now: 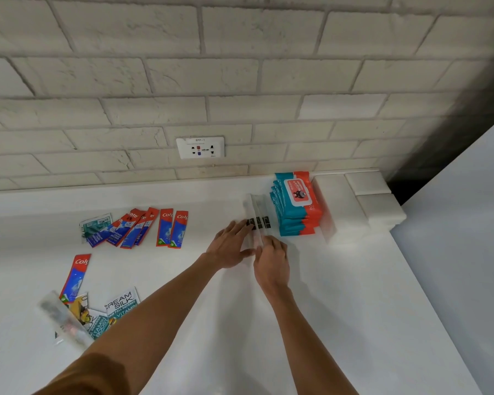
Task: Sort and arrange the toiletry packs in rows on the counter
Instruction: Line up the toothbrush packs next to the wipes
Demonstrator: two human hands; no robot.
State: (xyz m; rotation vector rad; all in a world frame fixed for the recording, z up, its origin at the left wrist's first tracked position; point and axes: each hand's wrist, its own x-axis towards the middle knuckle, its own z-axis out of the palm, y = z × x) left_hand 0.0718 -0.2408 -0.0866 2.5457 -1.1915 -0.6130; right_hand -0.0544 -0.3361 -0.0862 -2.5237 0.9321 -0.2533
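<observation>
Several clear slim packs with black labels (257,216) lie side by side on the white counter (340,295), just left of a stack of teal-and-red wet-wipe packs (297,205). My left hand (231,246) lies flat with spread fingers on their left edge. My right hand (270,259) presses its fingertips on their near ends. A row of red-and-blue toothpaste sachets (143,228) lies further left, with a green sachet (94,223) at its left end. One toothpaste sachet (76,276) lies apart, nearer to me.
A loose pile of conditioner sachets (120,307) and a clear pack (63,317) lies at the near left. A wall socket (200,147) sits in the brick wall behind. White tile blocks (368,201) stand at the back right, where the counter edge drops off.
</observation>
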